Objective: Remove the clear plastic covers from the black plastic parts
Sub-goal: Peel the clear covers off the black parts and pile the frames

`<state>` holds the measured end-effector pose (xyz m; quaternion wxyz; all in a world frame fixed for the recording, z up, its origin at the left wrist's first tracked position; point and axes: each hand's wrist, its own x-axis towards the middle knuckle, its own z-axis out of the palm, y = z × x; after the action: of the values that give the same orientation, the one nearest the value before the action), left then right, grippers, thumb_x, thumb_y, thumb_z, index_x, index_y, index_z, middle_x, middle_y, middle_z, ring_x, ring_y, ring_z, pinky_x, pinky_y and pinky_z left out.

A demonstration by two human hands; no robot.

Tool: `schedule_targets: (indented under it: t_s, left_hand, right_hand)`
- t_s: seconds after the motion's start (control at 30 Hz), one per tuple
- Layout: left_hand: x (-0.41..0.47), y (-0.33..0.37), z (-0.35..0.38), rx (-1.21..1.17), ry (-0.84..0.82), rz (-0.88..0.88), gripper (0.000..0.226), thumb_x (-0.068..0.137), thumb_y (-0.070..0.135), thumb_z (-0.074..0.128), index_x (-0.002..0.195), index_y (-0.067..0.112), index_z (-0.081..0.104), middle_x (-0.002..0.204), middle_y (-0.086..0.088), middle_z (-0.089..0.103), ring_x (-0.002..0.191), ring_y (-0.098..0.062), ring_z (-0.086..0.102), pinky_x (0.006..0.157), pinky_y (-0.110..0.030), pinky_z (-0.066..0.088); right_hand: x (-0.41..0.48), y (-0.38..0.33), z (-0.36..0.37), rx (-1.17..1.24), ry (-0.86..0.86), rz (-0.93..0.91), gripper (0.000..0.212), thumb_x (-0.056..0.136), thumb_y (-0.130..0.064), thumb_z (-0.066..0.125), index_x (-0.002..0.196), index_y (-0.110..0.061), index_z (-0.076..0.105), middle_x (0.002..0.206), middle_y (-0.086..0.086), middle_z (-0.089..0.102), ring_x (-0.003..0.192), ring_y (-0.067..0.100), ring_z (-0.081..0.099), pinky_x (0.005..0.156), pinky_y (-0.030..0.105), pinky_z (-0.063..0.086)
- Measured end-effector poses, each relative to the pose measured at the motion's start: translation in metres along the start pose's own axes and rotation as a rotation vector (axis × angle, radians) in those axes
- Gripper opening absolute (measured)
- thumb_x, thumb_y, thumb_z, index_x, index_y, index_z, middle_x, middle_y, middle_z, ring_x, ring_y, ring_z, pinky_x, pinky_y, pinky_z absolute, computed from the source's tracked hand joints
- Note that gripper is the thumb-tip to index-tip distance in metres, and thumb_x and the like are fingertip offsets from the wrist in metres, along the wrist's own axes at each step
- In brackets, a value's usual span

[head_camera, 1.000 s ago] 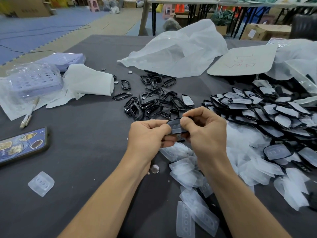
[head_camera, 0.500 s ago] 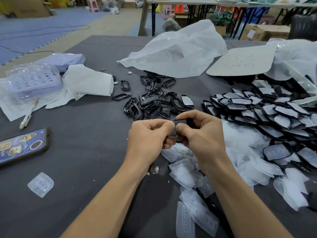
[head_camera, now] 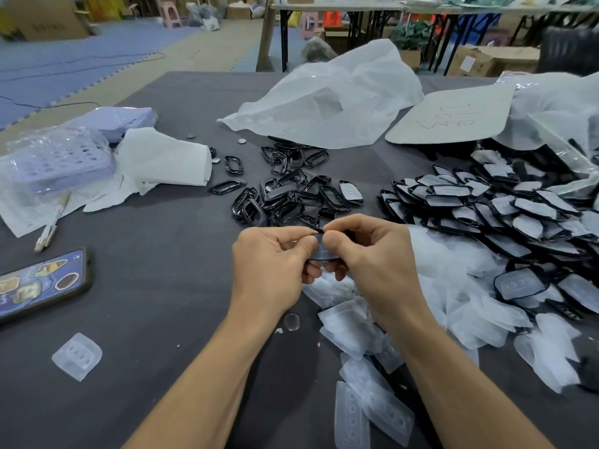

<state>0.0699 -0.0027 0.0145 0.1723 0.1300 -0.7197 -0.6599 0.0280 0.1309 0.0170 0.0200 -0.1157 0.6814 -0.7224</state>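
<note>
L hand [head_camera: 272,267] pinches left end of small black plastic part w/ clear plastic cover [head_camera: 320,253], held above dark grey desk [head_camera: 162,286]. Long axis looks approx L-R, mostly hidden. R hand [head_camera: 376,264] pinches right end; both equally near.

Glossy black plastic frames [head_camera: 285,196] — matt tablecloth [head_camera: 155,254]

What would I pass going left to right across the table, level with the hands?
Phone → left hand → right hand → pile of covered parts. The hands pinch one part between them.
</note>
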Motion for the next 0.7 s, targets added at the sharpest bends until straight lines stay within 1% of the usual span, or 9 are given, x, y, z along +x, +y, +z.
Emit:
schedule_targets:
  t_s: [0.1,0.2,0.3,0.4,0.47,0.53,0.6,0.63,0.7]
  left_hand:
    - [0.000,-0.002,0.000,0.035,0.010,0.035,0.037,0.091,0.001,0.074,0.075,0.033,0.081,0.059,-0.005,0.073,0.049,-0.019,0.070,0.050,-0.025,0.055]
    - [0.000,-0.003,0.001,0.097,0.002,0.058,0.026,0.091,0.007,0.076,0.081,0.031,0.079,0.060,-0.003,0.074,0.051,-0.020,0.071,0.052,-0.027,0.058]
    - [0.000,-0.003,0.000,0.142,-0.018,0.052,0.018,0.091,0.015,0.077,0.083,0.030,0.079,0.060,-0.002,0.073,0.050,-0.018,0.069,0.051,-0.025,0.056]
    - [0.002,-0.003,-0.001,0.091,-0.055,-0.002,0.018,0.090,0.006,0.072,0.092,0.023,0.080,0.061,-0.008,0.073,0.049,-0.019,0.065,0.050,-0.025,0.053]
    - [0.005,-0.003,0.000,0.028,-0.075,-0.050,0.021,0.089,-0.002,0.070,0.093,0.015,0.081,0.062,-0.014,0.072,0.049,-0.021,0.064,0.049,-0.026,0.051]
    - [0.006,-0.003,0.001,-0.002,-0.064,-0.076,0.022,0.088,-0.007,0.068,0.092,0.010,0.081,0.060,-0.015,0.071,0.048,-0.021,0.063,0.047,-0.025,0.051]
    - [0.005,-0.002,0.001,-0.018,-0.027,-0.083,0.022,0.088,-0.009,0.067,0.091,0.008,0.081,0.058,-0.013,0.069,0.045,-0.019,0.061,0.046,-0.023,0.050]
    - [0.006,-0.002,0.001,-0.035,-0.007,-0.090,0.023,0.089,-0.010,0.066,0.090,0.008,0.080,0.057,-0.012,0.069,0.044,-0.019,0.061,0.045,-0.023,0.050]
    - [0.007,-0.002,-0.001,-0.073,0.020,-0.110,0.025,0.090,-0.010,0.065,0.087,0.011,0.079,0.056,-0.011,0.068,0.044,-0.018,0.060,0.045,-0.024,0.051]
  right_hand:
    - [0.002,0.002,-0.001,0.004,0.010,0.027,0.024,0.088,0.011,0.067,0.077,-0.009,0.074,0.061,0.010,0.069,0.046,0.023,0.060,0.043,0.026,0.048]
    - [0.003,0.002,-0.003,0.023,0.015,0.057,0.026,0.090,0.013,0.064,0.078,-0.009,0.074,0.063,0.011,0.070,0.046,0.022,0.061,0.042,0.026,0.049]
    - [0.004,0.003,-0.005,0.013,0.027,0.058,0.029,0.090,0.012,0.065,0.077,-0.012,0.075,0.065,0.013,0.072,0.045,0.022,0.060,0.042,0.025,0.048]
    - [0.006,0.002,-0.007,0.007,0.035,0.050,0.031,0.090,0.012,0.064,0.075,-0.013,0.075,0.064,0.012,0.071,0.045,0.021,0.058,0.042,0.025,0.047]
    - [0.005,0.002,-0.008,0.001,0.025,0.055,0.031,0.090,0.012,0.064,0.075,-0.012,0.075,0.062,0.011,0.069,0.045,0.022,0.058,0.042,0.026,0.048]
    - [0.004,0.001,-0.009,0.006,0.009,0.074,0.031,0.089,0.014,0.061,0.076,-0.011,0.076,0.061,0.009,0.068,0.045,0.021,0.058,0.043,0.027,0.049]
    - [0.003,-0.002,-0.009,-0.014,-0.004,0.079,0.032,0.087,0.014,0.059,0.082,-0.012,0.078,0.066,0.007,0.072,0.049,0.020,0.060,0.048,0.030,0.053]
    - [0.003,-0.003,-0.009,-0.081,-0.010,0.048,0.031,0.085,0.011,0.062,0.088,-0.015,0.079,0.072,0.004,0.075,0.055,0.018,0.063,0.054,0.032,0.056]
    - [0.001,-0.004,-0.013,-0.350,-0.030,-0.072,0.033,0.079,-0.002,0.073,0.098,-0.027,0.079,0.081,-0.006,0.077,0.068,0.011,0.070,0.067,0.029,0.059]
